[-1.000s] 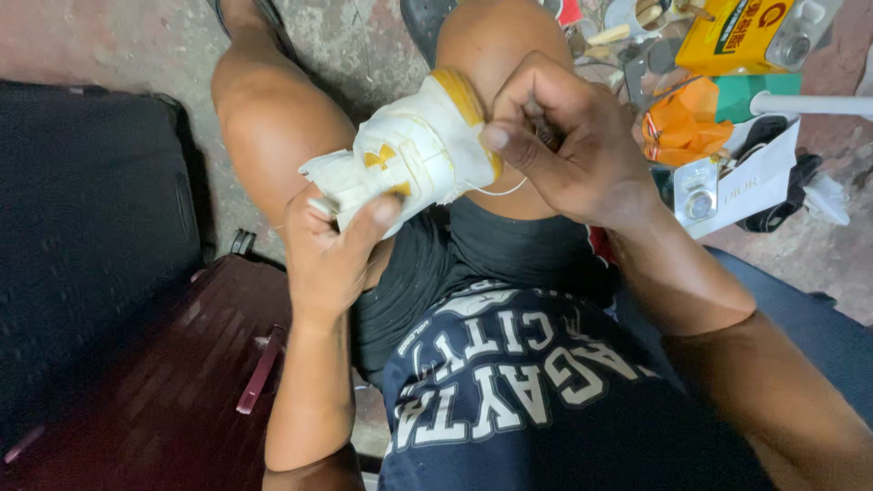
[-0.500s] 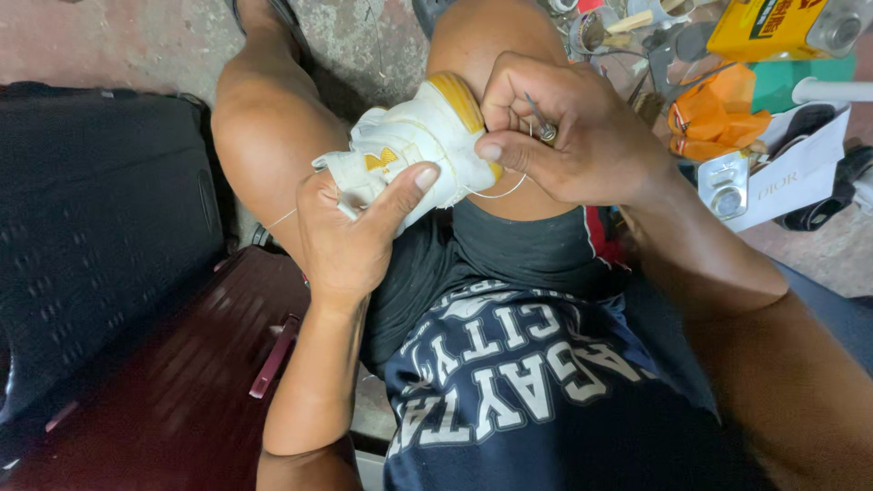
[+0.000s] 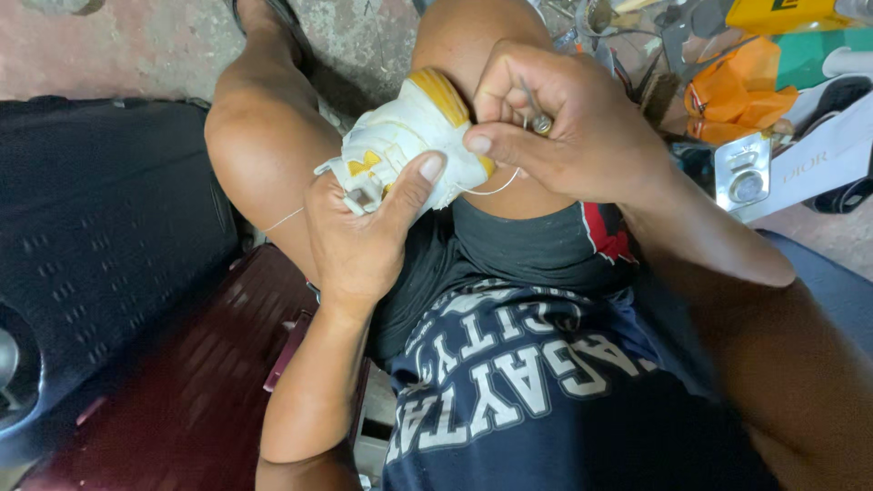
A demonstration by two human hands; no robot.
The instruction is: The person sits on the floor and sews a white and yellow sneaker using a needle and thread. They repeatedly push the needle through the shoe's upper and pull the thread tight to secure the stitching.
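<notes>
Between the person's bare knees, a small white and yellow shoe [image 3: 409, 145] rests gripped in the left hand [image 3: 364, 236], thumb over its side, while the right hand [image 3: 568, 136] pinches a metal awl [image 3: 536, 116] trailing white thread [image 3: 486, 189].

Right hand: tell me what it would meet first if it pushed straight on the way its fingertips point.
The right hand points left, at the yellow-trimmed heel of the small white shoe. Its thumb already touches it, so the shoe comes first, then probably the left hand's thumb.
</notes>
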